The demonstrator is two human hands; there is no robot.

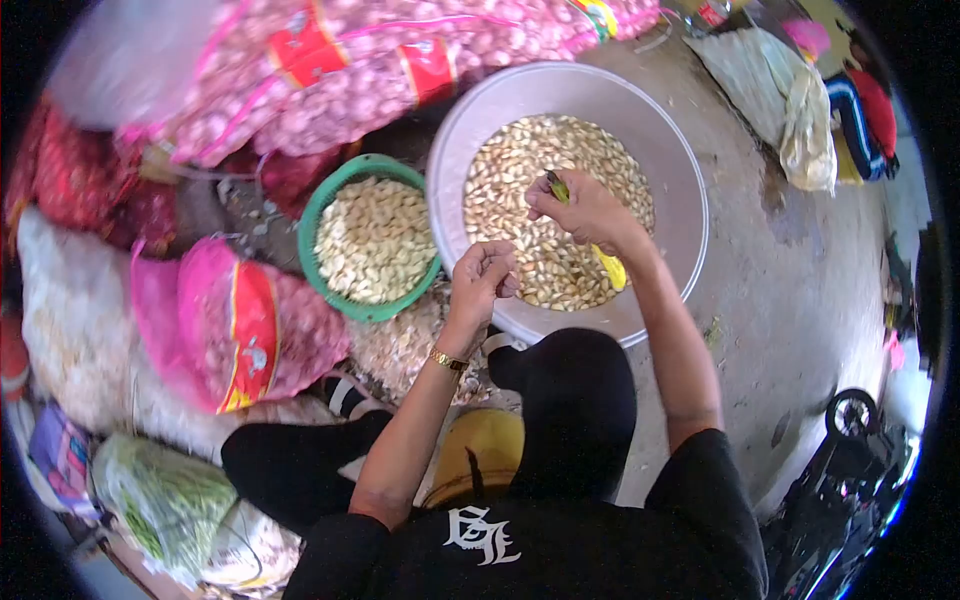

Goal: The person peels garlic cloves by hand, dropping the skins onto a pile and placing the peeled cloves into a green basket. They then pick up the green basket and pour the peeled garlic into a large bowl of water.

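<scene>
Over the near rim of a large pale tub (685, 160), my left hand (485, 276) is closed in a pinch; what sits between its fingertips is too small to make out. My right hand (583, 212), higher and to the right above the tub, is wrapped around a small yellow-handled knife (610, 270). Its dark, greenish end pokes out past the thumb, and the yellow part shows below the palm. Brownish unpeeled garlic cloves (555, 150) fill the tub's bottom. Left of it, a green basket (310, 240) holds pale peeled cloves (370, 235).
Pink mesh sacks of bulbs (350, 120) lie behind the basket. Another pink sack (300, 335) leans at left. Peel scraps (405, 345) cover the ground before the basket. A plastic bag of greens (165, 495) is lower left. A motorcycle (840, 500) stands lower right.
</scene>
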